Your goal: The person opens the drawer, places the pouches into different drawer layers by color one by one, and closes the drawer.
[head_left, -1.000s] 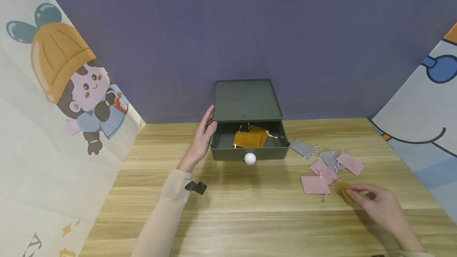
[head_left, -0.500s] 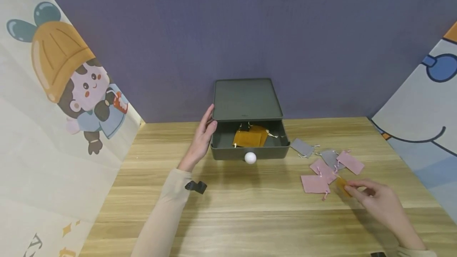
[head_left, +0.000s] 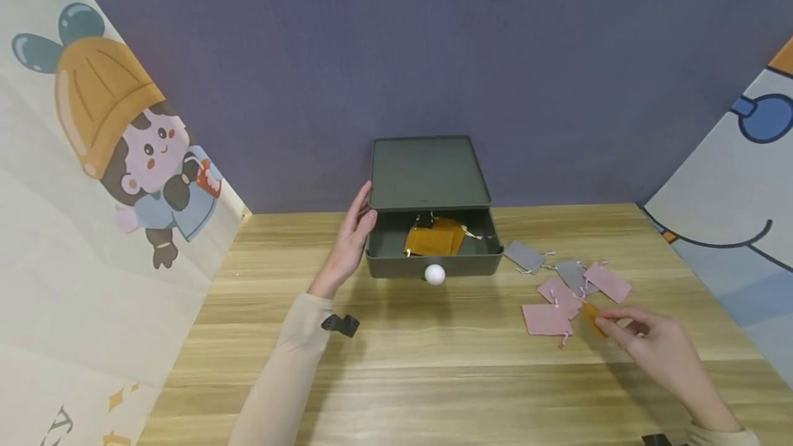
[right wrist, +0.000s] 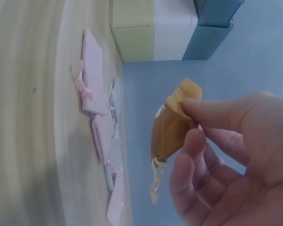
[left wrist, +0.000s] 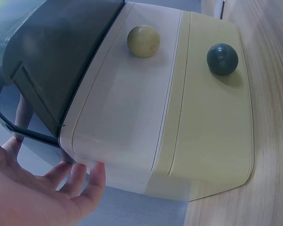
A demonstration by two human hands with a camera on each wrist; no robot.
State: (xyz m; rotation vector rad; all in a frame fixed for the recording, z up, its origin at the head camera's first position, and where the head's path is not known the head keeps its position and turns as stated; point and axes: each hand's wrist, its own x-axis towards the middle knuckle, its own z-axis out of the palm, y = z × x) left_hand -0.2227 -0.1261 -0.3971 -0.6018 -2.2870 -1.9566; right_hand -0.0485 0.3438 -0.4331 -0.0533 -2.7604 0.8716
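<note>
My right hand (head_left: 657,353) pinches a mustard-yellow drawstring pouch (right wrist: 172,127) between thumb and fingers. Its cream cord dangles in the right wrist view, and the pouch is raised off the table. At the far middle stands a small drawer cabinet (head_left: 427,171), dark green on top, with its top drawer (head_left: 396,267) pulled out. Two mustard pouches (head_left: 430,241) with pale cords lie inside that drawer. Along the cabinet's left side rests my left hand (head_left: 341,250), and in the left wrist view its fingertips (left wrist: 98,172) are right at the edge of the white drawer.
Left of my right hand lie several pink pouches (head_left: 546,320) and two grey pouches (head_left: 525,257), partly overlapping. A white knob (head_left: 435,274) sticks out from the dark drawer. Lower drawers are white and pale yellow (left wrist: 212,132). A blue-purple wall (head_left: 427,40) stands behind.
My right hand has shifted slightly left with the mustard pouch, nearer the pink pouches. The left hand and the drawer stay as they were.
</note>
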